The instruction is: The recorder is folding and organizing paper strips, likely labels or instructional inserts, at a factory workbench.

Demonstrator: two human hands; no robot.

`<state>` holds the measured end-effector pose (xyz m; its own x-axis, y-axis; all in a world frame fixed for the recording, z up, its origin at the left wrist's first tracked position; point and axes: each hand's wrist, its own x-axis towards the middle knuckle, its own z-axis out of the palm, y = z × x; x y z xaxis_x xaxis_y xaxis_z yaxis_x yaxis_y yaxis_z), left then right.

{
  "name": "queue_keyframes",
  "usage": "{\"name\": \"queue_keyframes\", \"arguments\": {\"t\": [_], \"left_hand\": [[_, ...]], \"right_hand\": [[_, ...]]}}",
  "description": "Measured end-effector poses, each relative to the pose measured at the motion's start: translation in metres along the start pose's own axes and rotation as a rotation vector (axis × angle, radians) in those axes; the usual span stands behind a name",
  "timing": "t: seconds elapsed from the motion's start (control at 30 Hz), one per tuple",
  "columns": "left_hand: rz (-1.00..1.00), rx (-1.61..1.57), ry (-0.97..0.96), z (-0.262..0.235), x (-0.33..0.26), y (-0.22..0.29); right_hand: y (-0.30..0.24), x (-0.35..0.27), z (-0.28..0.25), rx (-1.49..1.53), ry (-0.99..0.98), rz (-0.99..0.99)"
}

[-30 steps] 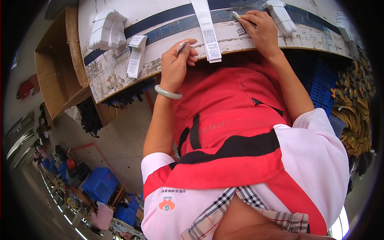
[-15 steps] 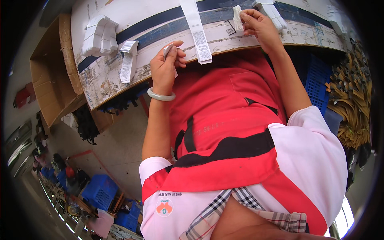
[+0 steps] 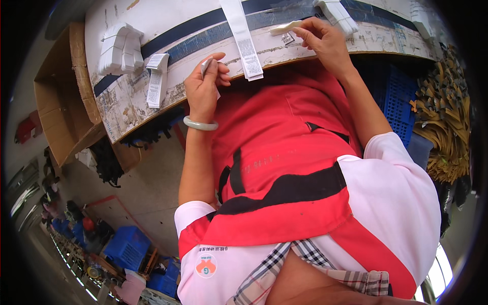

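Observation:
My left hand (image 3: 203, 87), a pale bangle at its wrist, is closed round a white printed label (image 3: 205, 66), gripped between thumb and fingers above the table's near edge. My right hand (image 3: 328, 44) pinches one end of a small cream-coloured strip (image 3: 285, 28), which lies nearly level and points left. I cannot make out what kind of strip it is. Between the hands, a long white printed label strip (image 3: 248, 51) runs over the table edge. Left of my left hand, a short stack of printed labels (image 3: 157, 84) hangs at the edge.
The worn white table (image 3: 127, 104) carries bundled white labels (image 3: 121, 51) at left and another white bundle (image 3: 337, 18) beyond my right hand. An open cardboard box (image 3: 61, 96) stands at left. A blue crate (image 3: 399, 109) and piled brown strips (image 3: 447, 122) are at right.
The cream strip in my right hand has swung from upright to nearly level, its free end now pointing left. My left hand keeps its label with little movement.

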<state>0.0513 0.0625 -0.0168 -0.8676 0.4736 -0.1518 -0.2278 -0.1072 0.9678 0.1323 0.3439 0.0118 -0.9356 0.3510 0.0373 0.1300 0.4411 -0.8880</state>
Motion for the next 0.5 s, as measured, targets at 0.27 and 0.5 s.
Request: {"name": "queue_keyframes", "arguments": {"t": [0.27, 0.5], "left_hand": [[0.016, -0.015, 0.01, 0.0, 0.001, -0.001], [0.026, -0.006, 0.024, 0.002, -0.001, -0.001]], "right_hand": [[-0.007, 0.03, -0.005, -0.573, 0.023, -0.397], [0.029, 0.043, -0.019, -0.234, -0.14, -0.046]]}}
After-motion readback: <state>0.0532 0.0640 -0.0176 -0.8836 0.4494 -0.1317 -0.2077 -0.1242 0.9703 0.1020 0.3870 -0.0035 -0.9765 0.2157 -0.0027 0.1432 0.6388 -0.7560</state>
